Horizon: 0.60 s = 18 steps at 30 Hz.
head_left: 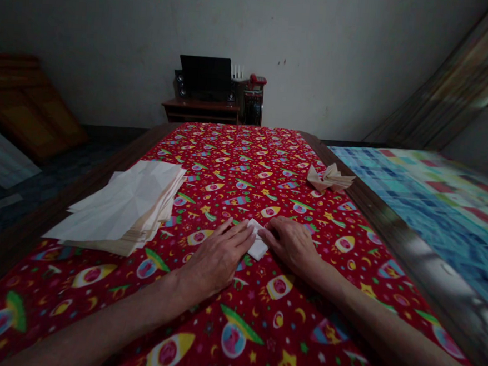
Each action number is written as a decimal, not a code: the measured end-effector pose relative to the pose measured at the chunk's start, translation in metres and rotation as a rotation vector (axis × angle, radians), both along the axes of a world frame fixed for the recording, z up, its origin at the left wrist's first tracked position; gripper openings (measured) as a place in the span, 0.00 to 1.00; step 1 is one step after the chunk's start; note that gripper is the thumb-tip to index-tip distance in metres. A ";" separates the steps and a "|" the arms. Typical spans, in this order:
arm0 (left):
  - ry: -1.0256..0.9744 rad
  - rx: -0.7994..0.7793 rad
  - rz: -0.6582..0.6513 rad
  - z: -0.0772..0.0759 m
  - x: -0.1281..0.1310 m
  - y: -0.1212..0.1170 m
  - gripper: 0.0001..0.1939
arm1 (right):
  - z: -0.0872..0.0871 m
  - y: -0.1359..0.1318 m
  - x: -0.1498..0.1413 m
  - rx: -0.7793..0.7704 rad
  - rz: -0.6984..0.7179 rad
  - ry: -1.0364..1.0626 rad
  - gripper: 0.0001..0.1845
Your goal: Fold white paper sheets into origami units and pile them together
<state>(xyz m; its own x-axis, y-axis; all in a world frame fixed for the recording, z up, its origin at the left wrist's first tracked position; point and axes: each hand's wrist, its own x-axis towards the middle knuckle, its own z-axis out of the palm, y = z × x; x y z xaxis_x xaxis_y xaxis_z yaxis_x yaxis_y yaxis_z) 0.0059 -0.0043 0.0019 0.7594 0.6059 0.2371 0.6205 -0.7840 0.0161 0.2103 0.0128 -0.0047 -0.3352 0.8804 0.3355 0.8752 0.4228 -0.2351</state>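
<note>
My open left grip (pixel 217 257) and open right grip (pixel 291 245) lie flat, fingertips on a folded white paper (pixel 258 241); a paper stack (pixel 125 208) sits leftward.

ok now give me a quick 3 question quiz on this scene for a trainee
1. What lies between the left hand and the right hand?
2. True or false: the stack of paper sheets lies to the right of the right hand.
3. Which hand is nearer the folded tan paper on the red rocket-print cloth?

Key:
1. A small folded white paper.
2. False, it lies left of the left hand.
3. The right hand.
</note>
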 end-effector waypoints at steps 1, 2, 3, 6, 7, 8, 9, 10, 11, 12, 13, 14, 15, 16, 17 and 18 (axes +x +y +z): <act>0.003 -0.018 -0.003 0.000 -0.001 0.000 0.30 | -0.001 0.000 0.000 0.026 0.002 0.012 0.14; 0.003 -0.032 -0.005 0.000 -0.001 0.000 0.31 | -0.002 -0.001 0.001 0.049 0.005 0.027 0.14; 0.002 -0.043 -0.007 0.000 -0.002 0.000 0.31 | -0.003 -0.001 0.001 0.069 0.006 0.043 0.13; -0.008 -0.063 -0.003 0.000 -0.004 -0.001 0.31 | -0.002 0.000 0.001 0.112 -0.009 0.045 0.10; -0.013 -0.067 0.002 -0.001 -0.005 -0.002 0.31 | -0.002 0.000 0.001 0.127 -0.008 0.023 0.09; -0.017 -0.072 0.005 -0.002 -0.006 -0.002 0.30 | -0.001 -0.001 0.001 0.149 0.004 -0.006 0.08; -0.020 -0.077 0.008 -0.002 -0.006 -0.003 0.30 | -0.001 -0.002 0.001 0.175 0.029 -0.036 0.09; -0.022 -0.081 0.012 -0.003 -0.006 -0.003 0.30 | -0.001 -0.003 0.002 0.193 0.082 -0.065 0.11; -0.021 -0.087 0.016 -0.003 -0.006 -0.004 0.29 | -0.001 -0.005 0.003 0.196 0.163 -0.087 0.14; -0.018 -0.092 0.018 -0.003 -0.006 -0.004 0.29 | -0.001 -0.007 0.004 0.183 0.259 -0.101 0.19; -0.015 -0.095 0.020 -0.002 -0.006 -0.004 0.29 | -0.002 -0.010 0.006 0.151 0.353 -0.110 0.24; -0.012 -0.096 0.022 -0.001 -0.007 -0.005 0.29 | -0.002 -0.013 0.009 0.109 0.435 -0.111 0.28; -0.011 -0.095 0.022 -0.001 -0.008 -0.006 0.29 | -0.002 -0.015 0.011 0.060 0.479 -0.109 0.30; -0.008 -0.094 0.024 0.000 -0.009 -0.006 0.29 | -0.002 -0.018 0.014 0.017 0.498 -0.107 0.32; -0.004 -0.093 0.029 0.001 -0.010 -0.007 0.29 | -0.001 -0.020 0.017 -0.014 0.494 -0.103 0.34; 0.001 -0.093 0.037 0.002 -0.011 -0.009 0.28 | 0.000 -0.021 0.020 -0.036 0.483 -0.104 0.34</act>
<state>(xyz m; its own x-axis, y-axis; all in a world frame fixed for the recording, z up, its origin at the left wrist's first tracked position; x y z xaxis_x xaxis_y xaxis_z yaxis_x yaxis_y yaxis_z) -0.0054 -0.0128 0.0044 0.7363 0.6529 0.1780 0.6490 -0.7557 0.0874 0.2298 -0.0084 -0.0052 -0.7376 0.6270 0.2506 0.6011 0.7788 -0.1790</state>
